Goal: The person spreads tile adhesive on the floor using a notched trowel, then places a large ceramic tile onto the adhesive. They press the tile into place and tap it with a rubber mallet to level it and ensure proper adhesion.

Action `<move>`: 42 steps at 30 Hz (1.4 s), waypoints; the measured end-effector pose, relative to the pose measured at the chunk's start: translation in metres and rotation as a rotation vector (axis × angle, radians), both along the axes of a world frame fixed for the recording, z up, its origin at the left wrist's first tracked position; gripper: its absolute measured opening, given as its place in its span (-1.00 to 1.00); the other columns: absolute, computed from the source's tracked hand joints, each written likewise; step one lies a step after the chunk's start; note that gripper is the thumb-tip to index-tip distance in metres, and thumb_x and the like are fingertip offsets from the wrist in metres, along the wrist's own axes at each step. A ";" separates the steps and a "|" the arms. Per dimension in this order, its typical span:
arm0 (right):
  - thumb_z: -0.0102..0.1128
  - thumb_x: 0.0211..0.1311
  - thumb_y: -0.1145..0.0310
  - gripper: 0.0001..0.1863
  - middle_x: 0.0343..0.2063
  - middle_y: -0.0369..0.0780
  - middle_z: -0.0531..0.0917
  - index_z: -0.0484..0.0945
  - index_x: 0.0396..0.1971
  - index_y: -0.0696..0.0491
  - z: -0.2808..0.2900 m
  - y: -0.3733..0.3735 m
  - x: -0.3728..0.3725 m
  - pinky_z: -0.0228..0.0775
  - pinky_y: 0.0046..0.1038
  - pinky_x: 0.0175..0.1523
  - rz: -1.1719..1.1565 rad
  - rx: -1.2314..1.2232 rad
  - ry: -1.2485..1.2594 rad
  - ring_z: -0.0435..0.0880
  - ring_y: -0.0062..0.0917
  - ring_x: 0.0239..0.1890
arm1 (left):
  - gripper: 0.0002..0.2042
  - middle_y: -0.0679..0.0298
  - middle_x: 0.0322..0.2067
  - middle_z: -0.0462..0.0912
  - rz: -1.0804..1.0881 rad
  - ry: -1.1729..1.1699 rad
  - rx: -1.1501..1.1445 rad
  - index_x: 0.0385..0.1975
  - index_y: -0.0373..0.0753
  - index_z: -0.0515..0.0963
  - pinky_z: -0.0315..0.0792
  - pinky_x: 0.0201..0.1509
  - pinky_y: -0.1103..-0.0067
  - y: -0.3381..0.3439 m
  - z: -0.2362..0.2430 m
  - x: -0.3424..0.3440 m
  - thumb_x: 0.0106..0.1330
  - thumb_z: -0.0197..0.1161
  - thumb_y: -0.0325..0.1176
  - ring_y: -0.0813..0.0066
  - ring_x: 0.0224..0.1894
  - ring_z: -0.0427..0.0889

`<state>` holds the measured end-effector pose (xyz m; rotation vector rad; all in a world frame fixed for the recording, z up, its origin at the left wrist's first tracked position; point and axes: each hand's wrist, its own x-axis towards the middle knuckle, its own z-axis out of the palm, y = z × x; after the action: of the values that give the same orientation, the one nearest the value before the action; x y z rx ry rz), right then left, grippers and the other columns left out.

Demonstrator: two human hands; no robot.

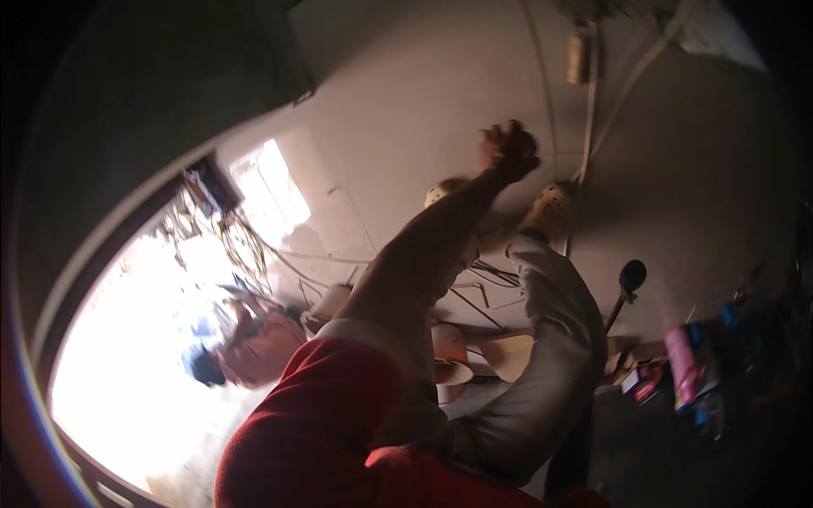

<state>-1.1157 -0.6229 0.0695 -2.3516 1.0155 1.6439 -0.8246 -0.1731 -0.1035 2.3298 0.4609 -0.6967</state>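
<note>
My left hand is at the end of my outstretched, red-sleeved arm, slightly blurred, over the pale surface just beyond my feet. Its fingers are curled; whether anything is inside them I cannot make out. It is nearest two thin lines running across the surface and a beige perforated clog on one foot. The other clog is partly behind my arm. My grey-trousered leg bends below the hand. My right hand is not in view.
Cables and thin metal rods lie about. A black-headed tool is at right, near a pink cylinder and clutter. A yellowish cylinder is at the top. Another person in pink is at the bright left opening.
</note>
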 end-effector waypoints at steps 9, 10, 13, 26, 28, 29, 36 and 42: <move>-0.01 0.62 0.13 -0.62 -0.26 -0.19 0.60 0.62 0.06 0.10 -0.085 -0.013 0.183 0.38 -0.32 -0.24 0.034 0.085 -0.578 0.58 -0.38 -0.31 | -0.56 -0.13 0.23 0.46 -0.144 -0.265 -0.068 0.26 -0.08 0.55 0.49 0.16 0.10 -0.155 -0.092 0.106 0.44 0.10 -0.11 -0.15 0.25 0.43; -0.01 0.62 0.13 -0.62 -0.28 -0.20 0.59 0.62 0.07 0.10 -0.098 -0.006 0.205 0.37 -0.33 -0.25 0.045 0.113 -0.659 0.57 -0.40 -0.32 | -0.56 -0.12 0.24 0.45 0.046 -0.170 -0.250 0.23 -0.10 0.56 0.50 0.14 0.11 -0.167 -0.096 0.120 0.41 0.13 -0.13 -0.12 0.25 0.44; -0.01 0.62 0.13 -0.62 -0.32 -0.25 0.56 0.61 0.08 0.10 -0.123 0.025 0.271 0.34 -0.38 -0.30 0.093 0.217 -0.900 0.54 -0.47 -0.37 | -0.56 -0.07 0.25 0.40 0.041 -0.533 -0.269 0.17 -0.11 0.56 0.54 0.14 0.14 -0.188 -0.099 0.139 0.32 0.26 -0.11 -0.07 0.22 0.47; -0.04 0.65 0.21 -0.66 -0.49 -0.45 0.27 0.55 0.13 0.12 -0.046 0.301 0.479 -0.01 -0.67 -0.50 0.583 1.201 -1.029 0.15 -0.86 -0.54 | -0.65 0.12 0.17 0.59 -0.223 -0.186 0.263 0.02 -0.16 0.58 0.53 0.27 0.24 0.282 -0.013 -0.046 0.32 0.31 -0.14 0.08 0.31 0.52; -0.07 0.66 0.22 -0.67 -0.51 -0.43 0.29 0.53 0.11 0.14 -0.046 0.356 0.481 0.03 -0.63 -0.50 0.982 1.442 -1.091 0.19 -0.82 -0.55 | -0.45 -0.04 0.30 0.46 0.111 -0.220 0.377 0.23 -0.24 0.47 0.41 0.40 0.16 0.320 -0.021 -0.105 0.37 0.30 -0.02 -0.04 0.42 0.36; -0.08 0.67 0.21 -0.67 -0.52 -0.43 0.29 0.53 0.10 0.14 -0.048 0.386 0.482 0.05 -0.61 -0.50 1.201 1.418 -1.181 0.20 -0.81 -0.56 | -0.34 -0.12 0.39 0.36 0.264 -0.174 0.432 0.34 -0.29 0.40 0.32 0.48 0.13 0.330 -0.032 -0.120 0.38 0.30 0.03 -0.07 0.50 0.25; -0.07 0.67 0.13 -0.66 -0.44 -0.34 0.41 0.48 -0.04 0.14 -0.096 0.509 0.452 0.25 -0.53 -0.40 0.976 1.622 -1.030 0.35 -0.64 -0.51 | -0.05 -0.10 0.61 -0.09 0.776 -0.346 0.672 0.58 -0.39 -0.02 -0.30 0.68 0.04 0.313 -0.127 -0.136 0.47 -0.03 0.31 -0.03 0.67 -0.23; -0.07 0.66 0.10 -0.58 -0.56 -0.21 0.55 0.47 -0.05 0.24 -0.200 0.519 0.388 0.41 -0.28 -0.40 1.081 1.140 -0.941 0.55 -0.35 -0.57 | -0.11 -0.05 0.62 -0.07 0.814 -0.415 0.708 0.58 -0.38 0.01 -0.35 0.69 0.06 0.306 -0.134 -0.137 0.52 -0.11 0.26 0.05 0.68 -0.23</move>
<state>-0.7280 -0.1037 -0.1309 -2.1882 -1.1827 0.5365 -0.9612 0.1327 -0.2373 2.4610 1.5086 0.4003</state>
